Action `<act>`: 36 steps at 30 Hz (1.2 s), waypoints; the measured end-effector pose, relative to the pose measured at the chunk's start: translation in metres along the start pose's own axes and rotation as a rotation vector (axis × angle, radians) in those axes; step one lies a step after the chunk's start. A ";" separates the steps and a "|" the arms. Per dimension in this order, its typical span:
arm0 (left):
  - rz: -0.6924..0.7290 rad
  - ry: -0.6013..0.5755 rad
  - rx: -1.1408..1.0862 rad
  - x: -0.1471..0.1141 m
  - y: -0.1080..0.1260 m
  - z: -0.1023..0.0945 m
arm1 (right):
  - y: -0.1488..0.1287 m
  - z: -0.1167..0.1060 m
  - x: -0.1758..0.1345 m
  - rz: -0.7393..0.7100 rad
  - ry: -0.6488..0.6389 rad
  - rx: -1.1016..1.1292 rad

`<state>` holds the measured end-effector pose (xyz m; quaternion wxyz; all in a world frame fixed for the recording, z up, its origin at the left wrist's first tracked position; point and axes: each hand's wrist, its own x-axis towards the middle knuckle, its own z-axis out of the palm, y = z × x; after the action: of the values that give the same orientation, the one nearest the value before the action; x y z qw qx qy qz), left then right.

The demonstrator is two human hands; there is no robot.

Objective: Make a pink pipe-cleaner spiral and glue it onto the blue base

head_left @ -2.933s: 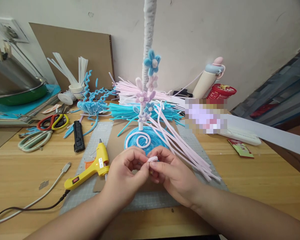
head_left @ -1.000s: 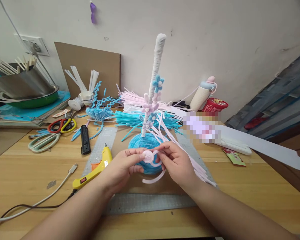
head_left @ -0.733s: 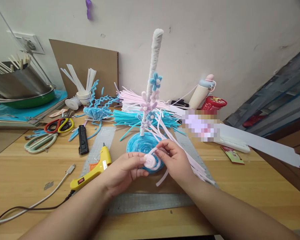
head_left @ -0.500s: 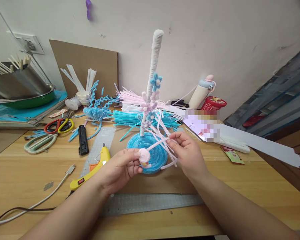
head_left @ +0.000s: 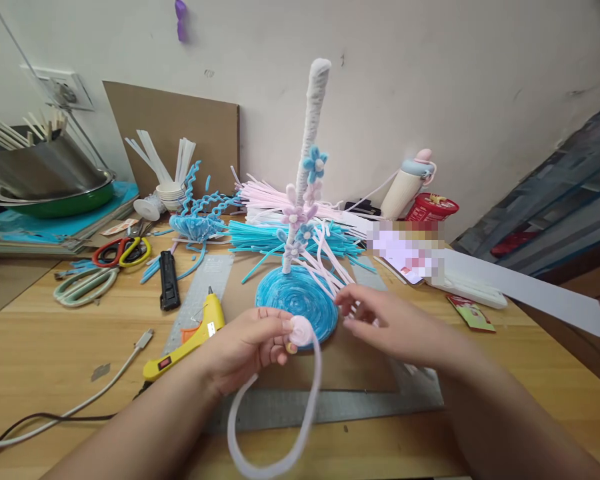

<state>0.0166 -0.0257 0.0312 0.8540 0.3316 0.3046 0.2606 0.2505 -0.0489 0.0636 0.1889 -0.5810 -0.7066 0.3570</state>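
My left hand (head_left: 260,337) pinches a pale pink pipe cleaner coil (head_left: 301,331) between thumb and fingers. The coil's loose tail (head_left: 314,393) hangs down and curves in a wide loop under the hand. My right hand (head_left: 380,319) is apart from the coil, its fingers loosely bent and spread, over the ends of loose pink pipe cleaners (head_left: 325,267). Behind both hands lies a round blue coiled base (head_left: 285,290). From it rises a white wrapped stem (head_left: 316,100) bearing a blue flower (head_left: 315,164) and several pink and blue ones lower down.
A yellow glue gun (head_left: 213,317) lies left of my left hand, near a black box cutter (head_left: 169,280) and scissors (head_left: 87,285). Bundles of turquoise pipe cleaners (head_left: 250,237) and pink ones (head_left: 260,197) lie behind. A phone (head_left: 400,253) and bottle (head_left: 405,187) stand right.
My right hand has let go of the pipe cleaner's tail, which now droops in a loop. The coil in my left hand has moved slightly right and down.
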 end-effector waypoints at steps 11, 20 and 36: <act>-0.074 0.044 0.146 0.001 -0.006 0.004 | -0.014 0.051 0.012 0.115 -0.194 0.713; -0.114 0.073 0.336 -0.001 -0.007 0.004 | -0.017 0.044 0.006 0.089 -0.143 0.387; 0.122 0.225 0.554 -0.001 0.001 0.003 | -0.004 0.037 0.013 -0.160 0.122 0.399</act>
<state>0.0177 -0.0269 0.0343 0.6749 0.5386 0.4362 0.2533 0.2195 -0.0475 0.0401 0.3701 -0.4946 -0.6532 0.4378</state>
